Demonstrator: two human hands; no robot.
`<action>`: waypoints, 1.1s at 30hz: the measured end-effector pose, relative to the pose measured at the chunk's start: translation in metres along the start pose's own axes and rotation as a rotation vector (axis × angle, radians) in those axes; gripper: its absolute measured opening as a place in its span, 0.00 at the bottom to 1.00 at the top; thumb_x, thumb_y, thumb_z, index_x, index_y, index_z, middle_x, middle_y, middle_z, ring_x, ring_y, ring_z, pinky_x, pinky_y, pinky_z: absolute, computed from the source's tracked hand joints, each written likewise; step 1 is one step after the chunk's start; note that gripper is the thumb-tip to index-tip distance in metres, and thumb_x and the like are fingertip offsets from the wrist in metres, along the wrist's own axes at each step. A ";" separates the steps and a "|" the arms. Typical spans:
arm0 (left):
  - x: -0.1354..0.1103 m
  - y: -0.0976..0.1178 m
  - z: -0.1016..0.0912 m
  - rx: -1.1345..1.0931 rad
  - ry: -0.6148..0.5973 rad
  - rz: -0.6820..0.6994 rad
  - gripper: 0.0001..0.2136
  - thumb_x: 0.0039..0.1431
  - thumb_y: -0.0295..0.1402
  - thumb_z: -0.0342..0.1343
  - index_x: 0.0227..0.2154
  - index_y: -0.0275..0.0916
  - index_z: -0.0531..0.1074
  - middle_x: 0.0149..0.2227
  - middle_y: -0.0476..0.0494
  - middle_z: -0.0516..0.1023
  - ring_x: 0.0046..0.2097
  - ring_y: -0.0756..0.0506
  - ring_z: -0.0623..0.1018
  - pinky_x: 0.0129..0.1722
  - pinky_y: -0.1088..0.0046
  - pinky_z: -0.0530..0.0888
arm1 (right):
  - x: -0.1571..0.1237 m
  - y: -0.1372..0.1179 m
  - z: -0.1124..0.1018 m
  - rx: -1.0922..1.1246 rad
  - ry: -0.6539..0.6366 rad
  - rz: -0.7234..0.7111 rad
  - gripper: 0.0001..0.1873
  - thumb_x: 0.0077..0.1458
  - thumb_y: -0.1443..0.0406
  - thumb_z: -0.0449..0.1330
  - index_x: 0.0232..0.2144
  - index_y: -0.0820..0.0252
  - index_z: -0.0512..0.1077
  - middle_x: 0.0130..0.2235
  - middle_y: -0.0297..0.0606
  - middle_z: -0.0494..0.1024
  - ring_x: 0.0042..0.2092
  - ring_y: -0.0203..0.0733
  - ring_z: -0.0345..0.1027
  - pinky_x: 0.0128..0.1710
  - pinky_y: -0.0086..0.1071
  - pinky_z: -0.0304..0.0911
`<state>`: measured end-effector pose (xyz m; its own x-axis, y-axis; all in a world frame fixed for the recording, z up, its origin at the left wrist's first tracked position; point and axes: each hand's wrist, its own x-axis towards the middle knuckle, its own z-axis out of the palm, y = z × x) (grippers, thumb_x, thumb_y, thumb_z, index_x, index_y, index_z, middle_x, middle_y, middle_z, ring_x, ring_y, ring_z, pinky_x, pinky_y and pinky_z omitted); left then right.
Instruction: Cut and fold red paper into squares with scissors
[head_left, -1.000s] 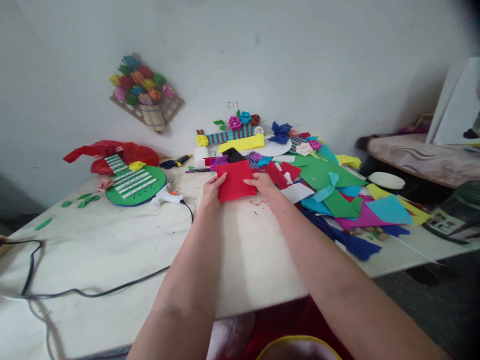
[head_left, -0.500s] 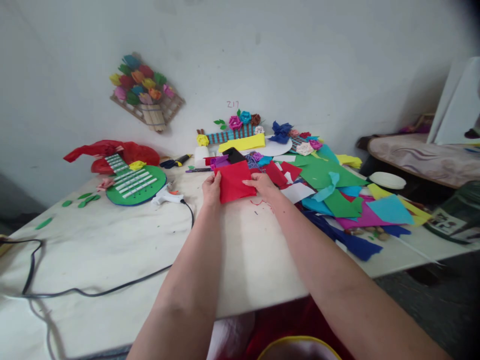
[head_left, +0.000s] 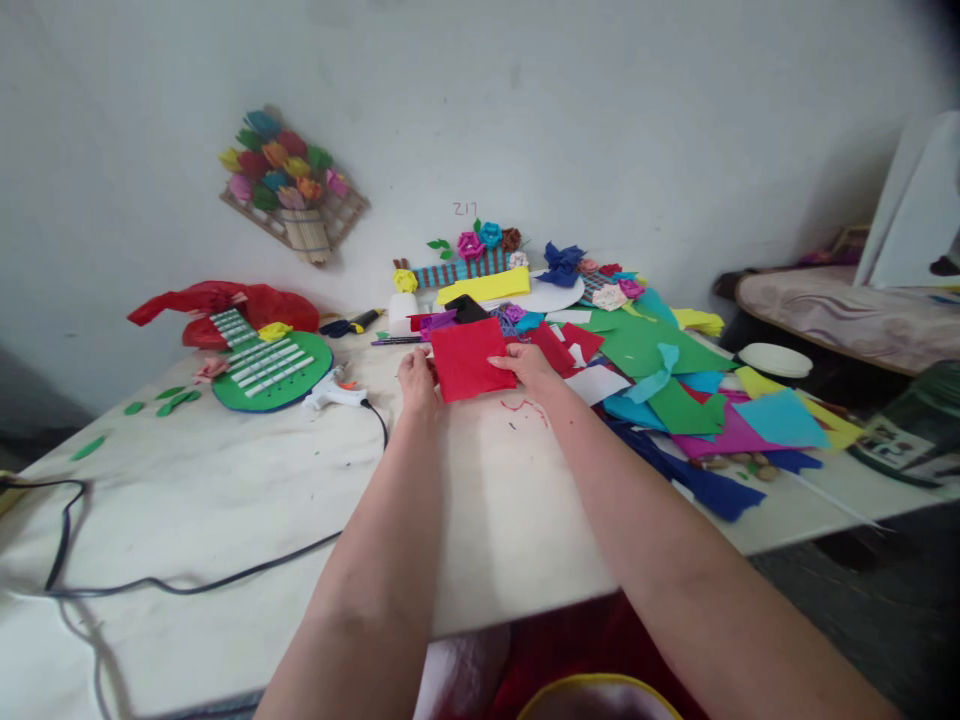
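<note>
A square piece of red paper (head_left: 471,360), perhaps in layers, is held up just above the table. My right hand (head_left: 529,366) pinches its right edge, thumb on the front face and fingers behind. At the left edge, my left hand (head_left: 418,380) is curled closed against the paper; its fingertips are partly hidden. Thin red scraps (head_left: 525,407) lie on the table just below my right hand. Behind the paper are a black piece (head_left: 470,311) and purple paper (head_left: 437,325).
Coloured paper sheets (head_left: 652,350) pile up at right, near a glass jar (head_left: 915,430). At left, a white glue gun (head_left: 334,392) with a black cord (head_left: 217,580) lies beside a green round craft piece (head_left: 300,390). Cutters (head_left: 352,323) lie behind it. The wall (head_left: 637,120) closes the back.
The red paper has shifted slightly left and up. My left thumb, earlier on the paper's front, has moved off to its left edge. My right hand keeps its pinch.
</note>
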<state>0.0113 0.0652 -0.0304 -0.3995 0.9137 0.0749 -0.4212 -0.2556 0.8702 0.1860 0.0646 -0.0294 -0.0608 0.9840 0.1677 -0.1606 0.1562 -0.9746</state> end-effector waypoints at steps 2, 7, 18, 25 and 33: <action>0.001 0.001 -0.002 -0.059 0.008 -0.019 0.07 0.54 0.37 0.50 0.27 0.38 0.62 0.17 0.54 0.66 0.17 0.54 0.66 0.19 0.80 0.61 | 0.000 -0.002 -0.001 0.043 -0.002 0.008 0.12 0.31 0.65 0.69 0.22 0.60 0.70 0.22 0.32 0.74 0.29 0.41 0.70 0.31 0.34 0.65; 0.000 0.004 -0.004 -0.132 -0.077 0.005 0.10 0.45 0.35 0.59 0.23 0.36 0.65 0.20 0.50 0.70 0.19 0.55 0.68 0.21 0.81 0.63 | 0.000 -0.005 -0.002 0.214 -0.034 0.017 0.14 0.30 0.65 0.69 0.23 0.62 0.71 0.25 0.36 0.77 0.31 0.41 0.72 0.35 0.35 0.66; -0.005 0.012 0.008 -0.071 -0.193 0.021 0.20 0.45 0.51 0.57 0.26 0.36 0.70 0.20 0.49 0.69 0.19 0.55 0.66 0.18 0.80 0.58 | -0.004 -0.011 -0.004 0.248 -0.077 0.066 0.12 0.31 0.68 0.68 0.23 0.62 0.72 0.25 0.36 0.78 0.29 0.40 0.72 0.35 0.35 0.67; -0.006 0.013 0.009 0.075 -0.183 0.166 0.16 0.45 0.44 0.60 0.19 0.36 0.66 0.15 0.54 0.61 0.17 0.56 0.60 0.16 0.79 0.53 | -0.003 -0.010 -0.007 0.189 -0.086 0.075 0.12 0.30 0.68 0.69 0.22 0.63 0.72 0.23 0.35 0.77 0.26 0.39 0.71 0.34 0.35 0.67; -0.002 0.023 0.006 0.048 -0.131 0.094 0.18 0.50 0.45 0.55 0.17 0.38 0.58 0.12 0.56 0.57 0.13 0.57 0.52 0.13 0.79 0.45 | -0.003 -0.014 -0.010 0.290 -0.012 0.021 0.11 0.32 0.68 0.68 0.23 0.61 0.71 0.25 0.38 0.78 0.33 0.45 0.73 0.36 0.38 0.68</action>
<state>0.0078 0.0595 -0.0078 -0.3249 0.9204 0.2174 -0.3463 -0.3297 0.8783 0.1981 0.0601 -0.0172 -0.0786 0.9853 0.1515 -0.4338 0.1030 -0.8951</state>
